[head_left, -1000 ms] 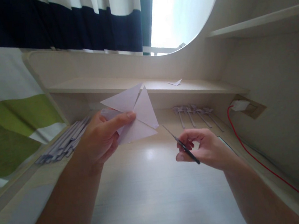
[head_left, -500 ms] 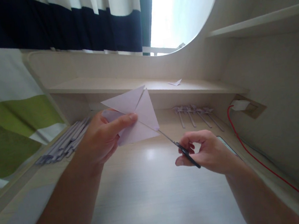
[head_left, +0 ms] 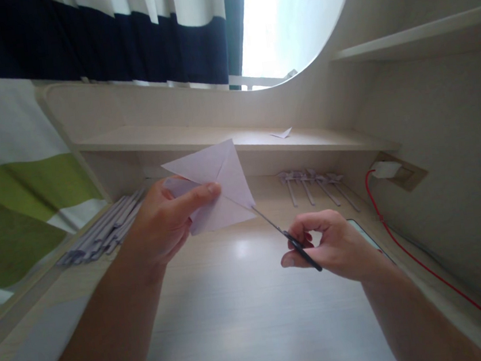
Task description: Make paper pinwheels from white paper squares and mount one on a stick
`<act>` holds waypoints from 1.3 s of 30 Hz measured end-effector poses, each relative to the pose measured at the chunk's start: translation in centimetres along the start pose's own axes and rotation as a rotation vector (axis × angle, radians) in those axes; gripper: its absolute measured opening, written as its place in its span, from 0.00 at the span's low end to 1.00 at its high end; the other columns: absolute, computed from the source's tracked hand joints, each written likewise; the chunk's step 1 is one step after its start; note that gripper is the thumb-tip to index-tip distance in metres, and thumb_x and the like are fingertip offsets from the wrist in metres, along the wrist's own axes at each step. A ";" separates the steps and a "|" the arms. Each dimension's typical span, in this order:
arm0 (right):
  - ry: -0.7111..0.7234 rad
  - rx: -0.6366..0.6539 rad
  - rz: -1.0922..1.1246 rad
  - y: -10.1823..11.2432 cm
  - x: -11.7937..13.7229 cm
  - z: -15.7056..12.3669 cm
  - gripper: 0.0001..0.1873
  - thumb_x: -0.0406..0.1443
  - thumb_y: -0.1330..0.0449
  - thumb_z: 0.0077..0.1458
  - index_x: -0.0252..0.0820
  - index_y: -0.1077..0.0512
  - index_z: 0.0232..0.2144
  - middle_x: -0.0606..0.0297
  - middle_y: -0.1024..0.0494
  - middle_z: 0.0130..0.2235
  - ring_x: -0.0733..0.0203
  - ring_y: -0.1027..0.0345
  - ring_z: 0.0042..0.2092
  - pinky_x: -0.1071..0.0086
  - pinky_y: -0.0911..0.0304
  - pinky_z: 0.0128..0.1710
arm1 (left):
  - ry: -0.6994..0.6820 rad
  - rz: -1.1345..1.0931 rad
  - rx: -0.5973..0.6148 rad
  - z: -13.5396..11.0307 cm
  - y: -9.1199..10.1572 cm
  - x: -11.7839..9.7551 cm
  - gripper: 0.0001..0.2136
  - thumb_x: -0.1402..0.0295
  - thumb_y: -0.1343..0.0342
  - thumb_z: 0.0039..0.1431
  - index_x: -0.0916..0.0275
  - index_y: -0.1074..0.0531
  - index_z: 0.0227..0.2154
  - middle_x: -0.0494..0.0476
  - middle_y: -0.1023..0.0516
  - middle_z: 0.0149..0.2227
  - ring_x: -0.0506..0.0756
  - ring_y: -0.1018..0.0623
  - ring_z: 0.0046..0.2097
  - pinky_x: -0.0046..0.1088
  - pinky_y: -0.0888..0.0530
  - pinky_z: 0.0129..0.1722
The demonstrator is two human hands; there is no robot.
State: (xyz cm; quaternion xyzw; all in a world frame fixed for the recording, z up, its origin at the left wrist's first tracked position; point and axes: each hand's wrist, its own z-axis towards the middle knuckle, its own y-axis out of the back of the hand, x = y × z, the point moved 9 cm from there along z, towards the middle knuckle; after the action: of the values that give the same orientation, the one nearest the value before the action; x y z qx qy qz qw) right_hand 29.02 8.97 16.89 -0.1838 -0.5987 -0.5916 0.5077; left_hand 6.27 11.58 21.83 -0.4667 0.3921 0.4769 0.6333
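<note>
My left hand (head_left: 165,224) is closed on a pale paper square (head_left: 217,186), thumb pressed on its middle, holding it up above the desk. The paper has diagonal cuts running in from its corners. My right hand (head_left: 330,243) grips a pair of black-handled scissors (head_left: 288,236), fingers through the handles. The thin blades point up and left, and their tip meets the paper's lower right corner.
A bundle of rolled paper sticks (head_left: 102,231) lies at the left of the wooden desk (head_left: 246,307). Several small paper pinwheels (head_left: 317,186) lie at the back right. A flat sheet (head_left: 42,342) rests front left. A red cable (head_left: 424,267) runs along the right wall. A paper scrap (head_left: 283,134) sits on the shelf.
The scissors moved up and left until the blades reached the paper's lower right corner. The flaps of the paper have closed together. My left hand has stayed in place.
</note>
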 end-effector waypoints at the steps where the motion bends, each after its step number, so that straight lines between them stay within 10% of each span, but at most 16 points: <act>1: -0.001 0.000 -0.004 0.0 0.0 0.0 0.20 0.45 0.21 0.43 0.39 0.24 0.23 0.70 0.28 0.22 0.67 0.40 0.26 0.71 0.45 0.25 | 0.003 0.004 -0.001 0.0 0.0 0.0 0.10 0.65 0.26 0.41 0.61 0.22 0.22 0.48 0.38 0.12 0.55 0.23 0.26 0.23 0.27 0.25; 17: -0.047 0.012 0.005 -0.1 -0.5 -0.1 0.25 0.46 0.21 0.43 0.39 0.31 0.19 0.73 0.33 0.21 0.69 0.44 0.25 0.72 0.50 0.23 | -0.008 0.015 -0.006 -0.1 0.3 0.0 0.11 0.66 0.26 0.43 0.61 0.24 0.19 0.48 0.37 0.12 0.54 0.22 0.26 0.22 0.26 0.27; 24: -0.137 0.148 -0.031 -0.2 -2.0 0.0 0.20 0.46 0.23 0.46 0.39 0.26 0.25 0.70 0.29 0.25 0.67 0.39 0.28 0.72 0.46 0.25 | -0.016 0.002 -0.066 0.1 0.9 0.4 0.08 0.67 0.26 0.42 0.61 0.18 0.26 0.54 0.19 0.26 0.53 0.21 0.28 0.23 0.25 0.27; 28: -0.145 -0.030 0.042 1.8 -2.3 0.7 0.21 0.49 0.24 0.46 0.38 0.23 0.26 0.66 0.26 0.25 0.66 0.37 0.27 0.71 0.44 0.24 | -0.018 0.112 -0.089 0.2 1.5 0.7 0.09 0.66 0.26 0.44 0.59 0.16 0.31 0.56 0.15 0.33 0.57 0.18 0.33 0.25 0.23 0.30; 33: -0.045 -0.356 0.226 4.0 -1.1 0.5 0.20 0.47 0.22 0.42 0.39 0.20 0.27 0.63 0.22 0.25 0.63 0.33 0.26 0.70 0.37 0.24 | 0.074 0.347 0.156 -0.1 -0.8 2.4 0.07 0.63 0.28 0.48 0.59 0.15 0.30 0.56 0.15 0.31 0.56 0.20 0.29 0.25 0.27 0.25; 39: 0.034 -0.329 0.207 3.1 -0.4 0.3 0.16 0.45 0.23 0.47 0.41 0.18 0.32 0.59 0.16 0.33 0.57 0.25 0.34 0.67 0.30 0.33 | 0.219 0.480 0.480 -1.6 -4.4 5.3 0.06 0.65 0.34 0.56 0.61 0.16 0.34 0.54 0.16 0.31 0.53 0.22 0.28 0.23 0.31 0.25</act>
State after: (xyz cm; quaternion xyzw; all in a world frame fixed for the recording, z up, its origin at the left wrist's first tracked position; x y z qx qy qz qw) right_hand 31.58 10.13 18.24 -0.3147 -0.4632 -0.6290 0.5393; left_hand 11.74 10.84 17.39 -0.2477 0.6568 0.4536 0.5492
